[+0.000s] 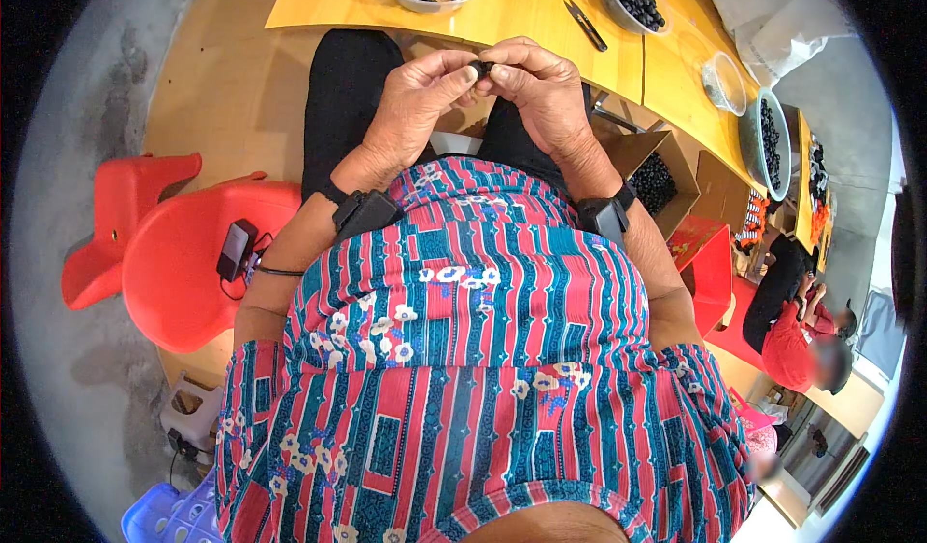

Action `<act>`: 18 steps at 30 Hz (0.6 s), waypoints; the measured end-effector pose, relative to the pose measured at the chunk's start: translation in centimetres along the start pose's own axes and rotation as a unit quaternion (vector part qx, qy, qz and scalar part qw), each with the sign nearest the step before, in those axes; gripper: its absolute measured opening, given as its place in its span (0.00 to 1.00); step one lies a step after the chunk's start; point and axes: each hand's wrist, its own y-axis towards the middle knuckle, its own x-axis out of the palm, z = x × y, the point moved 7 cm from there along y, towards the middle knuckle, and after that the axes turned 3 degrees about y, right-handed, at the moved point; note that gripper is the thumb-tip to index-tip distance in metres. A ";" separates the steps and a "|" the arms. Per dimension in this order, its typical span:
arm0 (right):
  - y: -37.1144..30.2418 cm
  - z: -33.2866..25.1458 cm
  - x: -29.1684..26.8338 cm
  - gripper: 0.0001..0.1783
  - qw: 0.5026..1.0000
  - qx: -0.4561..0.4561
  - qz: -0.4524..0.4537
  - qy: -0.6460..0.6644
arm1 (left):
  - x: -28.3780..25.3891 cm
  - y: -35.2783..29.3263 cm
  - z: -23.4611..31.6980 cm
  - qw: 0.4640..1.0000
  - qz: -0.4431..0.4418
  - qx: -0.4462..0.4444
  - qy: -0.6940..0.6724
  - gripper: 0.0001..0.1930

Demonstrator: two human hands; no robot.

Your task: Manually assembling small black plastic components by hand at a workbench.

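Observation:
Just in front of the table edge, above my lap, both hands meet around a small black part (pixel 481 68), mostly covered by fingertips. My left hand (pixel 417 97) pinches it from one side with thumb and forefinger. From the other side, the thumb and fingers of my right hand (pixel 543 91) close on the same piece. Beyond my hands, a clear bowl (pixel 432 6) of small black ring-like parts stands on the yellow table (pixel 526 22). A pair of dark-handled snips (pixel 586 27) lies to the right, beside another bowl (pixel 618 12) of black parts.
Farther right are a clear tub (pixel 726 85) and a large pale bowl (pixel 752 142) of black parts. Below the table sits a cardboard box (pixel 688 178) of black pieces. Red chairs (pixel 203 244) stand at left. A person in red (pixel 790 355) sits at far right.

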 end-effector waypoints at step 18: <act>0.2 0.2 0.6 0.08 0.995 0.087 0.010 0.057 | -0.4 -0.1 1.7 0.993 0.017 0.040 0.113 0.13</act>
